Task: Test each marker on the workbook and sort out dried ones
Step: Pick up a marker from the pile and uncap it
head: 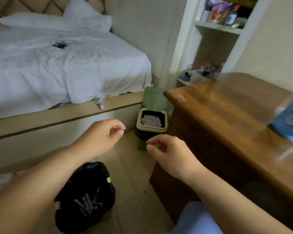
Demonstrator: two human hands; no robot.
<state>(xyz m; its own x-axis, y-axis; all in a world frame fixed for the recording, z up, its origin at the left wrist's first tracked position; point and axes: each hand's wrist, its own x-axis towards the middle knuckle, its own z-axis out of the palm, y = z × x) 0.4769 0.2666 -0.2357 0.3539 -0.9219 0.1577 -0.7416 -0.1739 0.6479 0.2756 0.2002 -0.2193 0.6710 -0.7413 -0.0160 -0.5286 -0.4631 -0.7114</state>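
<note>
Both hands reach forward over the tiled floor (134,183), between the bed (57,68) and the wooden counter (227,119). Left hand (101,134): fingers loosely curled, thumb and forefinger tips close together, nothing visible between them. Right hand (169,152): same loose curl, fingertips drawn near the thumb, also holding nothing that shows. The two hands are apart, neither touching anything. Just beyond them, in the corner by the bed frame and the counter's end, stands a small bin (151,124) with a tan rim, its green lid (153,98) tipped up and back; a dark liner inside holds pale patterned scraps, too blurred to identify. Below the left forearm a black plastic bag (85,196) lies open on the floor with several pinkish-grey stick-shaped markers (88,204) inside, jumbled together. No workbook is in view. A blurred blue object (289,122) sits on the counter at the right edge. White sheets and pillows cover the bed; a small dark tangle (59,44) rests on the sheet. Recessed shelves (216,27) behind the counter carry assorted blurred items.
</note>
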